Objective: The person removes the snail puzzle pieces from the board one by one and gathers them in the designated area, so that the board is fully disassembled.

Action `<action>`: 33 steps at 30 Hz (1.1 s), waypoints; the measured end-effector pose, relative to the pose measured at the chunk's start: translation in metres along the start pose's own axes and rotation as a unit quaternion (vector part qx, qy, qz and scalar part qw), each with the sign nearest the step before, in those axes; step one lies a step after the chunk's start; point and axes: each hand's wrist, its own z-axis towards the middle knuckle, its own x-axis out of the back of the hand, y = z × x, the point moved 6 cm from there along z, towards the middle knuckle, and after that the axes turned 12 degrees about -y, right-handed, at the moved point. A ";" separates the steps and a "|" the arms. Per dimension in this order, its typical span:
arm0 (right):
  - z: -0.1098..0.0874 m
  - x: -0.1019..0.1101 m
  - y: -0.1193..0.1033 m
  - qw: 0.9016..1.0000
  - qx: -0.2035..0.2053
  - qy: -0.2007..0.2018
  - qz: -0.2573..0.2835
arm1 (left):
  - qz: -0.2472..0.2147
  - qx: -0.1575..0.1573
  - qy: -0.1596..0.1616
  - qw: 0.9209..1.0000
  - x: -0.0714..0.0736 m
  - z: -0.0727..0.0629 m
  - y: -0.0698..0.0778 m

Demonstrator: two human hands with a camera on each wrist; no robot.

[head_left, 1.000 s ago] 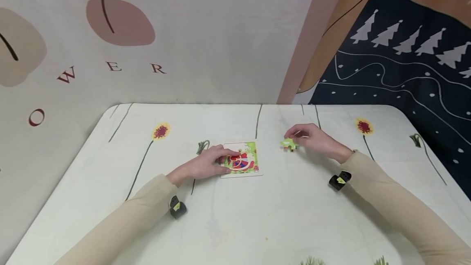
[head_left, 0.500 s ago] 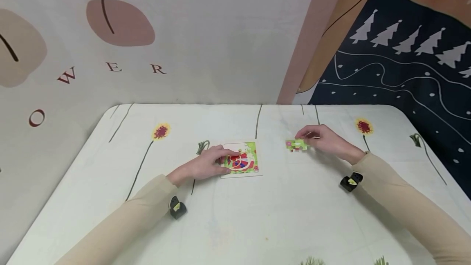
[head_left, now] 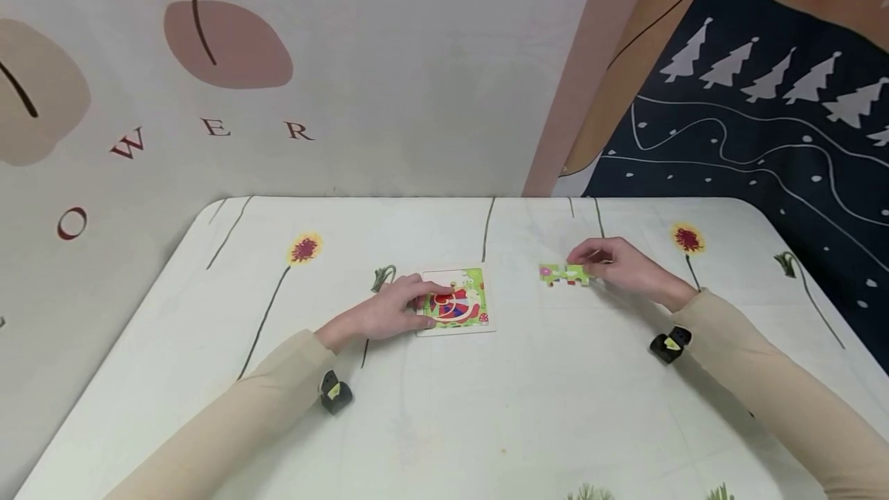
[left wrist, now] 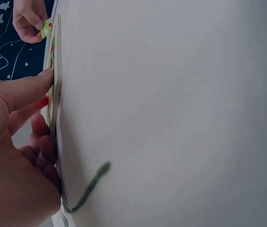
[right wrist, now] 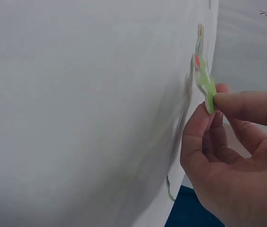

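In the head view a small square picture puzzle (head_left: 472,315), red, blue and green in a pale frame, lies on the table. My left hand (head_left: 392,307) rests at its left side, thumb and index finger stretched over its face, the other fingers bent by the edge. To the right, my right hand (head_left: 618,267) pinches a green jigsaw piece (head_left: 576,275) between thumb and fingers. Just left of it lies another green piece (head_left: 548,274) with a pink spot. In the right wrist view the pinched piece (right wrist: 209,90) is tilted, seen nearly edge-on.
The white tablecloth (head_left: 444,407) has printed flowers (head_left: 303,248) and stems. Behind the table stands a pale wall (head_left: 417,99) with letters and leaf shapes. A dark blue cloth (head_left: 750,130) with white trees hangs at the right. Each wrist wears a black camera (head_left: 670,344).
My right hand has drawn its piece to the right, and the green piece with the pink spot has come into view beside it. The left hand and the puzzle stay put.
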 end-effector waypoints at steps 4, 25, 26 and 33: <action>0.001 0.001 0.002 1.000 0.000 0.000 -0.005 | 0.004 -0.006 0.002 1.000 0.000 0.000 0.000; 0.009 0.001 0.004 0.999 -0.009 0.016 -0.045 | 0.012 -0.003 0.004 1.000 0.000 0.002 -0.001; 0.009 0.001 0.003 0.999 -0.007 0.016 -0.047 | 0.012 -0.003 0.004 1.000 0.000 0.001 -0.001; 0.010 0.001 0.004 0.998 -0.005 0.015 -0.053 | 0.013 -0.002 0.005 1.000 0.000 0.001 0.000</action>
